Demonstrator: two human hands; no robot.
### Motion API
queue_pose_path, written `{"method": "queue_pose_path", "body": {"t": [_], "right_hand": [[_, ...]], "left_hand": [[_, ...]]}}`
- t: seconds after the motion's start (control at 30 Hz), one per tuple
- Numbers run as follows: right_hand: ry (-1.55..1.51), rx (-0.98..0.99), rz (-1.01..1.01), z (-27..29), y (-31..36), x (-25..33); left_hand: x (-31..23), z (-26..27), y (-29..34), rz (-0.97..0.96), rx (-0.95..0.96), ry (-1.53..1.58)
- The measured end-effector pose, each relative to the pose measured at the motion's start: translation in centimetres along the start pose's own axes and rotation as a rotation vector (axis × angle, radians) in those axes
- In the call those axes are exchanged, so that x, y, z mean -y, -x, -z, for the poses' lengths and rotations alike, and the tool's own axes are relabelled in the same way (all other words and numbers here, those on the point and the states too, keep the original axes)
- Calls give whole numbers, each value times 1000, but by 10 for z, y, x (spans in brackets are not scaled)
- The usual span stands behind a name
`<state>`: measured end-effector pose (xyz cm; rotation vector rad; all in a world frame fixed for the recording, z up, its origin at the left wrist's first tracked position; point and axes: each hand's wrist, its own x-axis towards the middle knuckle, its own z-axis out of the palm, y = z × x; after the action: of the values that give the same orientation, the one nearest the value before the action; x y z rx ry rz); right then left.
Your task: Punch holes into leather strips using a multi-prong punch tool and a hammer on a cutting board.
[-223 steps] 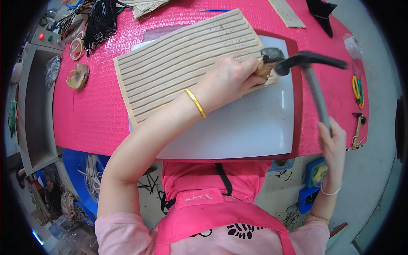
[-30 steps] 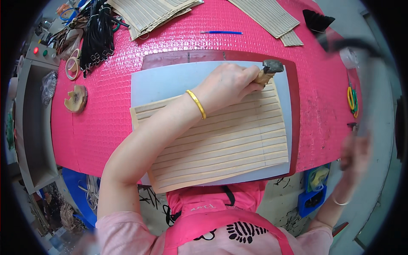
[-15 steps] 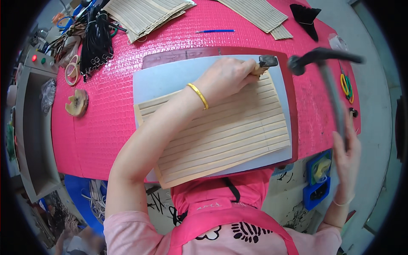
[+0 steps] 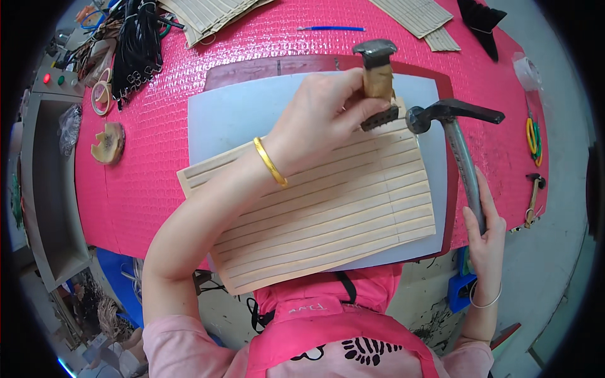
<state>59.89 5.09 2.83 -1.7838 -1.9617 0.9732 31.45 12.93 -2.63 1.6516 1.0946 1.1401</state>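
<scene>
My left hand (image 4: 324, 116) is closed round the tape-wrapped handle of a punch (image 4: 378, 79). The punch has a battered metal head at the top and a dark foot with a row of small holes. That foot is over the upper right part of a beige sheet (image 4: 321, 208) marked with many parallel lines; whether it touches is unclear. My right hand (image 4: 485, 242) grips the grey handle of a claw hammer (image 4: 463, 164), its striking face close to the punch's foot. Under the sheet lies a white board (image 4: 233, 123) on a dark red mat (image 4: 252, 74).
On the pink table (image 4: 145, 195) lie black cords (image 4: 140, 53), lined beige sheets (image 4: 214, 19) and a blue pen (image 4: 334, 29). Scissors (image 4: 534, 138), a tape roll (image 4: 526, 70) and a small hammer (image 4: 534, 196) lie at the right edge. A broken yellowish cup (image 4: 108, 143) stands left.
The claw hammer has come left and down, beside the punch. My left hand has turned, so more of the punch and its foot shows. The whole view has shifted slightly.
</scene>
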Motion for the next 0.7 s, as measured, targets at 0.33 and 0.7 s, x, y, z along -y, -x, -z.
{"method": "queue_pose_path", "body": {"t": [0.33, 0.7], "right_hand": [[71, -101, 169, -4, -1, -20], [-725, -566, 184, 63, -13, 71]], "left_hand": [[11, 5, 0, -200, 41, -283], [6, 2, 4, -340, 88, -473]]}}
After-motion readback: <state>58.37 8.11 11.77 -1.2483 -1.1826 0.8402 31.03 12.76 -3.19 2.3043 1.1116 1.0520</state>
